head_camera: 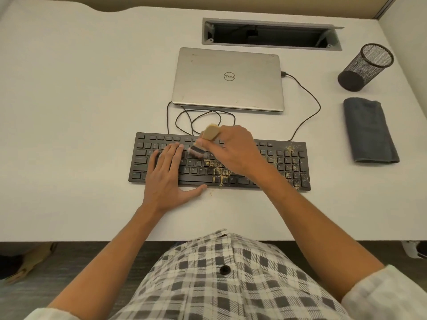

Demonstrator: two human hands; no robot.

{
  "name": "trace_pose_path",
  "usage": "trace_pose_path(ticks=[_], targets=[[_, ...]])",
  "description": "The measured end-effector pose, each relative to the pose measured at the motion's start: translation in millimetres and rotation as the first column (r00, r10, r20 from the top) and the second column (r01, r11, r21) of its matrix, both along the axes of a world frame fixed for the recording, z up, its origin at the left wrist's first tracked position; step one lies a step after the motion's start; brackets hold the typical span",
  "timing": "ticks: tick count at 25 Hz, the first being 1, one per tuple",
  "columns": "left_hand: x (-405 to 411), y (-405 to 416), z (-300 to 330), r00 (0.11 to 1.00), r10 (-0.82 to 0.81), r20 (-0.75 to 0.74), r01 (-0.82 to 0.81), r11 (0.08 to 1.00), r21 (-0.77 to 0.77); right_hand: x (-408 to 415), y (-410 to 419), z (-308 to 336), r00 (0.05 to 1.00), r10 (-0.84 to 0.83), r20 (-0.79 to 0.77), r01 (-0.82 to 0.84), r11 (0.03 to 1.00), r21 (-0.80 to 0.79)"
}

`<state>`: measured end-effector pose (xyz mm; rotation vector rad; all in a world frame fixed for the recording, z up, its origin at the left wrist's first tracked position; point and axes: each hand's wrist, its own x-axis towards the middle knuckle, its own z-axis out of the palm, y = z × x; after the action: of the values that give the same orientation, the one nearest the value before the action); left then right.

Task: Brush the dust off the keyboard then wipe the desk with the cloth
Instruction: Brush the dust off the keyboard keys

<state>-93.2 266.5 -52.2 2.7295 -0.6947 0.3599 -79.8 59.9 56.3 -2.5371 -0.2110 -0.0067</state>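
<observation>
So the flat black full-size keyboard (pixel 219 161) sits in the middle of the white worktop (pixel 80 100), and it's pretty grubby: yellowish-tan dust (pixel 219 173) is caked on the keys near the space bar, with more sprinkled over the number pad on the right end. The left hand (pixel 169 176) lies flat on the left half of the keys, fingers straight and spread a bit, thumb resting on the worktop just off the front edge. The right hand (pixel 233 150) is over the middle of the board with its fingers curled round a small brush with a tan wooden handle (pixel 209 135); the bristle end points down-left onto the keys and is blurry, so I can't make out much detail there. The folded dark grey cloth (pixel 369 130) is lying untouched off to the right, well apart from the keyboard. Behind the keyboard there's a closed silver laptop (pixel 227 79) with a black cable (pixel 309 100) looping round, and a black mesh pen cup (pixel 365 66) just behind the cloth.
</observation>
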Motion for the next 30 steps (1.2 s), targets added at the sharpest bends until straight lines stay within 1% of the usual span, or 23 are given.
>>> trace_pose_path(ticks=[2,4,5,6,10,15,18,19,23,27,30], targets=[[0,1,-1,1.0,0.006,0.0,-0.006,1.0,-0.001,3,3,4,0.996,0.067,-0.063,-0.075,0.988,-0.132],[1,1,-2,1.0,0.001,0.004,-0.001,1.0,-0.008,5,-3,11,0.99,0.085,-0.114,-0.117,0.941,-0.316],[1,1,-2,1.0,-0.003,0.01,0.003,1.0,-0.01,7,-6,16,0.988,0.078,-0.132,-0.122,0.919,-0.374],[1,1,-3,1.0,-0.005,0.017,0.005,1.0,-0.012,9,-8,21,0.988,0.072,-0.137,-0.121,0.911,-0.394],[1,1,-4,1.0,-0.014,0.011,0.014,1.0,-0.02,16,7,20,0.993,0.099,-0.068,-0.116,0.93,-0.348],[2,1,-5,1.0,-0.016,-0.001,0.016,1.0,-0.014,19,-5,25,0.982,0.111,-0.15,-0.165,0.897,-0.411],[2,2,-5,1.0,-0.019,-0.006,0.019,1.0,-0.014,20,8,27,0.986,0.147,-0.082,-0.168,0.884,-0.436],[2,2,-5,1.0,-0.02,-0.005,0.02,1.0,-0.014,19,12,26,0.983,0.163,-0.087,-0.185,0.882,-0.434],[2,2,-6,1.0,-0.02,-0.001,0.02,1.0,-0.013,22,7,31,0.968,0.161,-0.191,-0.231,0.867,-0.442],[2,2,-5,0.999,-0.025,0.022,0.026,0.999,-0.021,22,15,28,0.983,0.159,-0.089,-0.182,0.89,-0.419],[2,2,-6,0.999,-0.018,0.026,0.019,1.0,-0.019,21,7,28,0.978,0.139,-0.155,-0.193,0.883,-0.428]])
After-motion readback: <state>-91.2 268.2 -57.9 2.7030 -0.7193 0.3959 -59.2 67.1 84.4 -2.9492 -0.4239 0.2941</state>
